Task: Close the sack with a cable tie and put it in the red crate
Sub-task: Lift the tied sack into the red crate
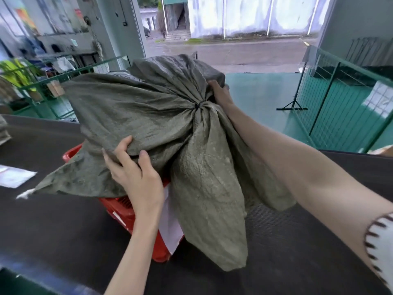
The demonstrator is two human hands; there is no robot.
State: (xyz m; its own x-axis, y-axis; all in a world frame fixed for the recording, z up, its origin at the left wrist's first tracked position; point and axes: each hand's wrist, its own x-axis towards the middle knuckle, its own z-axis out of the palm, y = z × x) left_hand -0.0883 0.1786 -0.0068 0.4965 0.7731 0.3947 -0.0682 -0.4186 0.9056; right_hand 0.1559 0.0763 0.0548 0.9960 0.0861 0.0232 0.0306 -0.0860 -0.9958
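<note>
A large grey-green woven sack is held up over the red crate, which shows only at its near rim and left corner beneath the sack. A black cable tie cinches the sack's neck, and the loose cloth beyond it hangs down toward me. My left hand pinches a fold of the sack's lower side. My right hand grips the sack just behind the tied neck. A white sheet sticks out of the crate at its near side.
The crate stands on a dark conveyor belt. A white packet lies on the belt at the left. Green wire fences stand on the right and the left, with green floor between them.
</note>
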